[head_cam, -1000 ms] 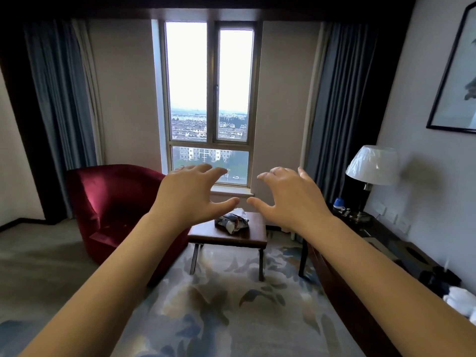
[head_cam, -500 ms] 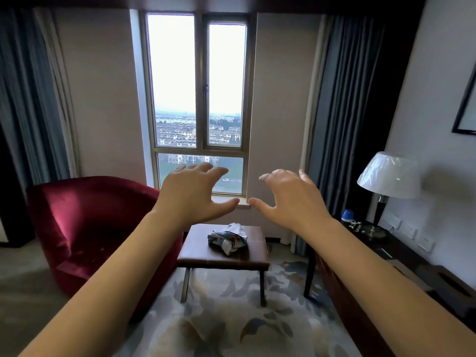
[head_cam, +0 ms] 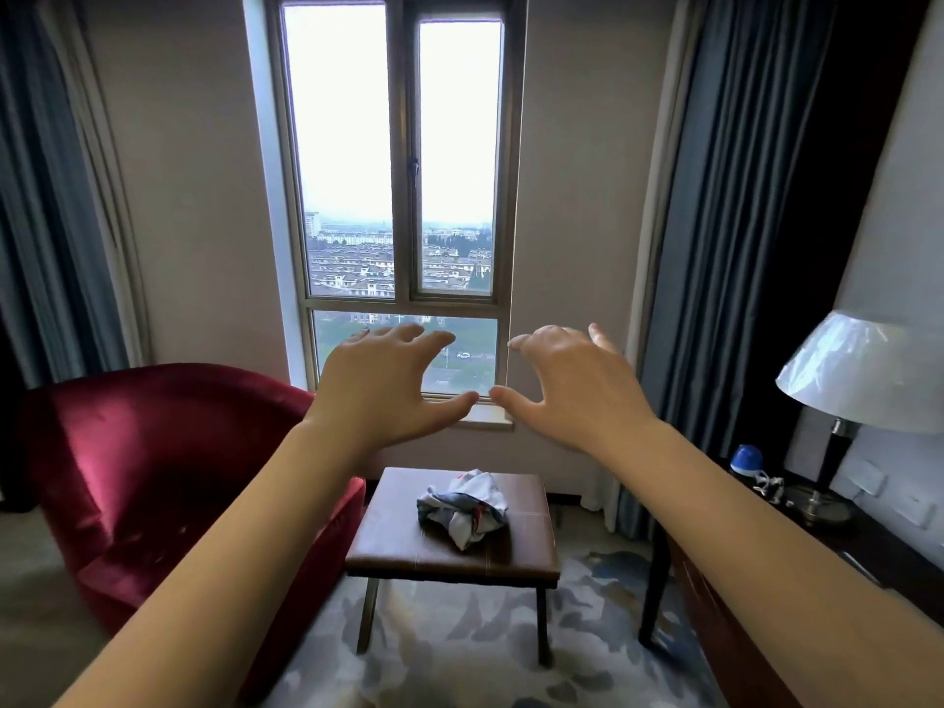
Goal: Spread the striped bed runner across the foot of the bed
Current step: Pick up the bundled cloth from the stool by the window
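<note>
No text, label or number can be read anywhere.

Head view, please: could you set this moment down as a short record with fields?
left hand: raised, fingers spread, holding nothing
right hand: raised beside it, fingers spread, holding nothing
cloth: crumpled, lying on the stool
armchair: red, left of the stool
lamp: on the desk at right
window: beyond the hands
bed: not in view
</note>
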A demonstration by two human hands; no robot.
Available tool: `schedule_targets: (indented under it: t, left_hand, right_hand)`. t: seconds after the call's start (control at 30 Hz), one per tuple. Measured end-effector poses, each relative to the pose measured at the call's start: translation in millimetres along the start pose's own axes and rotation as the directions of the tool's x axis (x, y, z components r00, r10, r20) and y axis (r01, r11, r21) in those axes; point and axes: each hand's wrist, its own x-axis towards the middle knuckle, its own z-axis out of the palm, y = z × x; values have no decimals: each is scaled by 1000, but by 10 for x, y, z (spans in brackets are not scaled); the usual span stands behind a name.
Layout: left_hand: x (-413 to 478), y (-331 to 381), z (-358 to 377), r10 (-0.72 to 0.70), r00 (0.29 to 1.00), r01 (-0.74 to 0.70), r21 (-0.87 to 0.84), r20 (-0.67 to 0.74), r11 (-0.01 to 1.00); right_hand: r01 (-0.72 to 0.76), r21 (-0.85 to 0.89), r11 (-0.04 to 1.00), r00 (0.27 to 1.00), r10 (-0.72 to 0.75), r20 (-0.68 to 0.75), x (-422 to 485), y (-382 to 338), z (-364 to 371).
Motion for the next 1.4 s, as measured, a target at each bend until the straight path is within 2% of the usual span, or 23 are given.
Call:
schedule_targets:
  t: [0.27, 0.5, 1.07, 1.4]
  left_hand:
    - [1022, -107, 820, -32, 998, 33, 8, -47, 999]
    - [1647, -315, 1454, -56, 998, 56, 6, 1, 998]
    - [3160, -1475, 2701, -3, 1000, 4, 49, -14, 999]
    - [3775, -1949, 3373, -17, 1000, 17, 9, 4, 1000]
  right_hand:
    - [38, -1, 999, 999, -38, -15, 954, 749, 626]
    - [48, 6, 999, 999, -48, -8, 1610, 1123, 1159]
    - [-2, -8, 1000, 998, 1, -55, 3460, 1399, 2393]
    - [-2, -11, 1000, 1000, 2, -10, 4233, 1568, 3048]
